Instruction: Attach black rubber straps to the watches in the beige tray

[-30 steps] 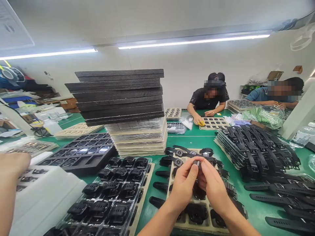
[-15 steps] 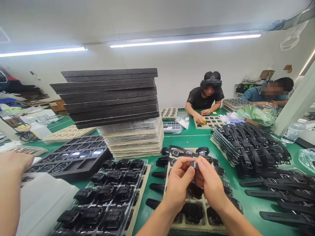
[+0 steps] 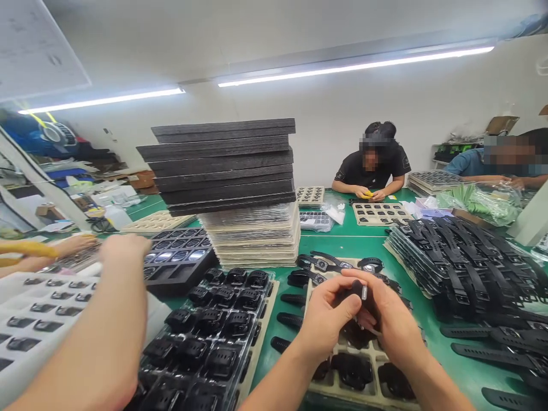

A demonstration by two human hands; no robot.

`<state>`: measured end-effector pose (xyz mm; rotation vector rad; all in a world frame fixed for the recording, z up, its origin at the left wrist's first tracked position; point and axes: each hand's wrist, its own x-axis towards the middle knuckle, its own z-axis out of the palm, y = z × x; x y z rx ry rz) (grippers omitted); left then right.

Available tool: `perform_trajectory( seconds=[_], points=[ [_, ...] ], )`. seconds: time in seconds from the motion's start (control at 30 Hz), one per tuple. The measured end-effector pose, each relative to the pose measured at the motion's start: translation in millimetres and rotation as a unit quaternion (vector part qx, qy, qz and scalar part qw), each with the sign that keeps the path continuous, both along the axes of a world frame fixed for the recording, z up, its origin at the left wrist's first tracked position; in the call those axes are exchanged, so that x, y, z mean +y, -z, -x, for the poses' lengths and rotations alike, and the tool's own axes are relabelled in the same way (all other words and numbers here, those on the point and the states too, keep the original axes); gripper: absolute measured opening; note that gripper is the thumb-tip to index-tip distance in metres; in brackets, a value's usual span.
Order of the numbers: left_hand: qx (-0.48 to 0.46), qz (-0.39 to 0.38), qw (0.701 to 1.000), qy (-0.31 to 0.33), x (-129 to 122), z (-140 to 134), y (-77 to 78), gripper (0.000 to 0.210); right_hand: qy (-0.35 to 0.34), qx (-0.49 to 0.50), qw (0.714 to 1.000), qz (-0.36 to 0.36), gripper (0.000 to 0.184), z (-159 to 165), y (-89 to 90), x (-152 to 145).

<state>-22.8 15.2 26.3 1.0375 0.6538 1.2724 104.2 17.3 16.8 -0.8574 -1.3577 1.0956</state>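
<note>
Reaching farther across, a neighbour's arm [image 3: 107, 319] now partly hides a black tray [image 3: 188, 283]. Left hand [image 3: 327, 313] and right hand [image 3: 393, 315] clasp a black item [image 3: 358, 290], mostly finger-covered, above a beige tray [image 3: 374, 365].

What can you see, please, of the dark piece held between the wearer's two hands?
The dark piece is black or near-black, smooth and matt, perhaps rubber or plastic. Its narrow, rounded end points upward, with a small pale strip on its right side in the picture. The fingers of the left hand and right hand hold it from either side, above the beige tray. The hands hide most of its lower part, so its full shape cannot be told.
</note>
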Motion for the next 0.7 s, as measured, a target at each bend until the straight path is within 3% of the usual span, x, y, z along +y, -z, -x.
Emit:
perform_trajectory(
  seconds=[0.13, 0.4, 0.7],
  points=[
    [-0.014, 0.025, 0.998, 0.050, -1, -2, -1.0, 0.048, -0.068, 0.048, 0.995, 0.054, 0.037, -15, -11.7, 8],
    [-0.030, 0.120, 0.979, 0.164, 1, -15, 13.0, 0.044, 0.116, 0.057, 0.990, 0.053, 0.040, -28, -21.5, 10],
    [-0.078, 0.122, 0.960, 0.241, -3, -21, 26.8, 0.036, 0.132, 0.072, 0.987, 0.060, 0.041, -27, -21.5, 12]
  ],
)
